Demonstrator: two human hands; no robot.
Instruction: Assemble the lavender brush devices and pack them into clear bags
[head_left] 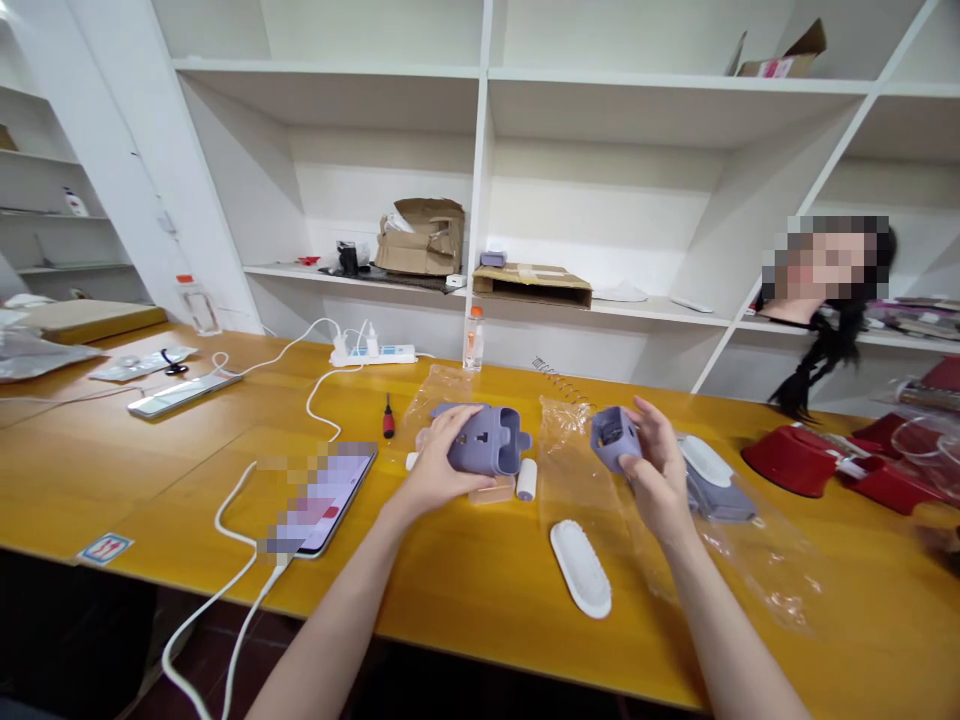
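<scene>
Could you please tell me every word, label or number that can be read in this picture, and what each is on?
No text can be read.
Sticker on the table edge: red signs, too small to read.
Carton on the shelf: label too small to read.
Tablet: screen blurred out.

A small workroom, with a long wooden desk (pixel 465 640) set before built-in white shelves (pixel 600 310), cardboard boxes (pixel 420 240) stored on a shelf, a power strip (pixel 373 355) and a screwdriver (pixel 388 418) laid on the desk
</scene>
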